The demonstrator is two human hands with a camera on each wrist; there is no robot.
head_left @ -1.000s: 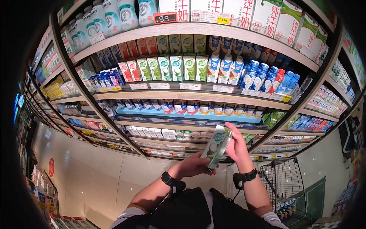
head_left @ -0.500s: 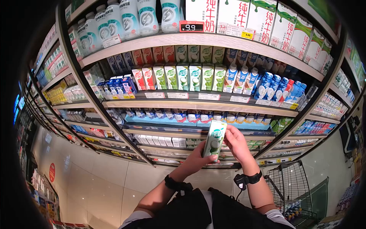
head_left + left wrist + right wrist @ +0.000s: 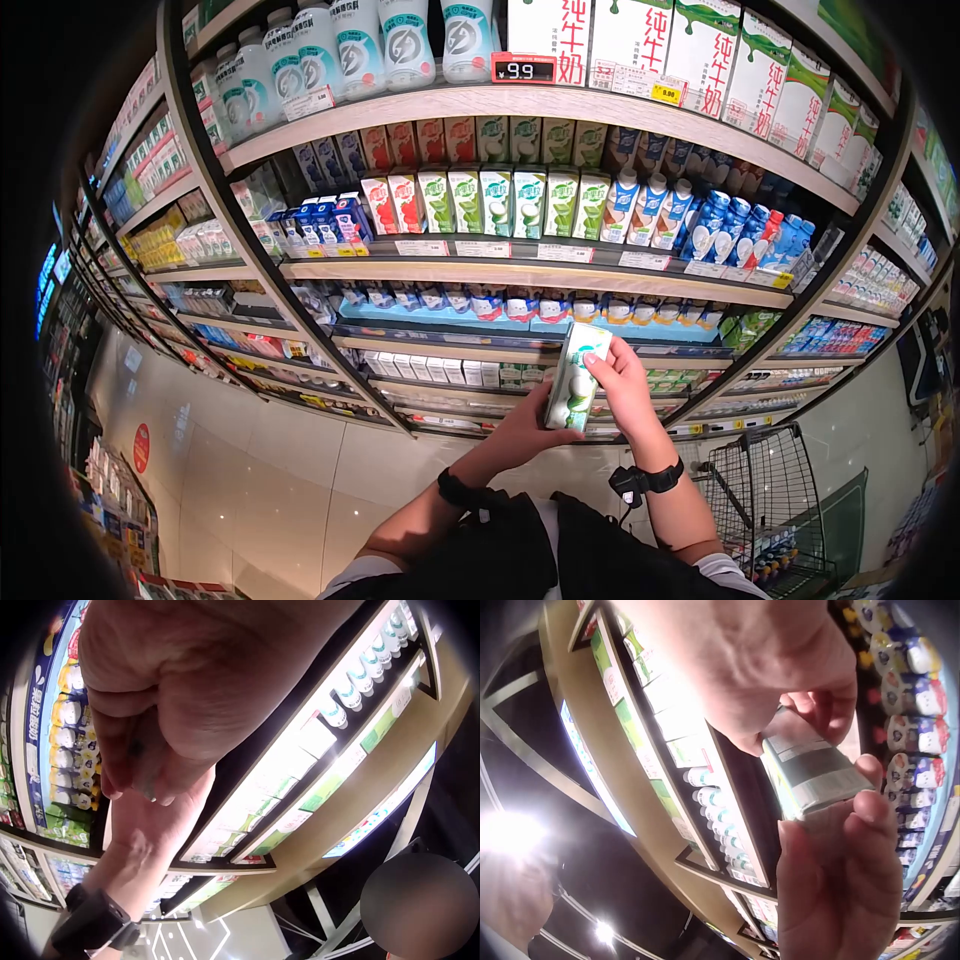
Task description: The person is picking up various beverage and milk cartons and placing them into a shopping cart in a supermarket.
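My left grip (image 3: 527, 428) is clasping the foot of the green milk carton (image 3: 574, 377) and my right grip (image 3: 622, 385) is pinching its top, probably to keep the print facing me, at lower middle, before the shelf (image 3: 520, 272).

The tall green-and-white cardboard carton (image 3: 573, 375) has its lower end buried in the left hand (image 3: 515, 432), and the right hand (image 3: 625, 385) covers its upper right edge. Its print is too small to read. From the left wrist, the left hand's curled fingers (image 3: 150, 750) hide the carton almost wholly. From the right wrist, its length below the grip vanishes between both palms. Above the grip, the white paper price strips (image 3: 480, 249) are too small to read. Below and right of the grip, the black wire trolley (image 3: 760, 490) is cut off by the picture's edge.
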